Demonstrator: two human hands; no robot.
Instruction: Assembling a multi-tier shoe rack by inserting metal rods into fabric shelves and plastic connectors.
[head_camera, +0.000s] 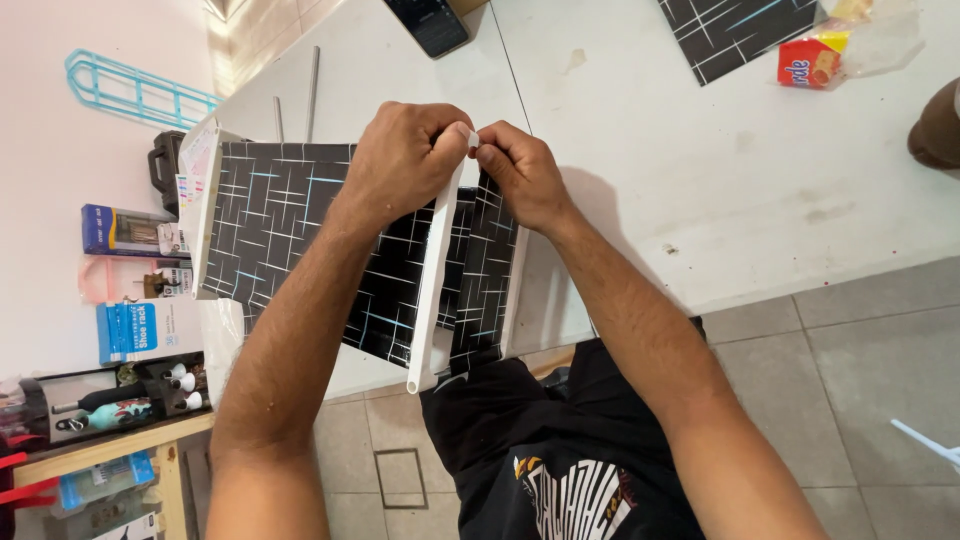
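In the head view, the left hand (405, 160) and the right hand (520, 172) both pinch with closed fingers the far end of a white tube (434, 270), which runs from the fingertips toward the body over black patterned fabric (285, 215) on the white table (700, 150).

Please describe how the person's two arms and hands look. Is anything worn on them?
Both arms are bare from above the elbow down to the hands, with dark hair on the forearms. The left hand and right hand wear no gloves. No rings, watch or bracelet show. No sleeves reach the forearms.
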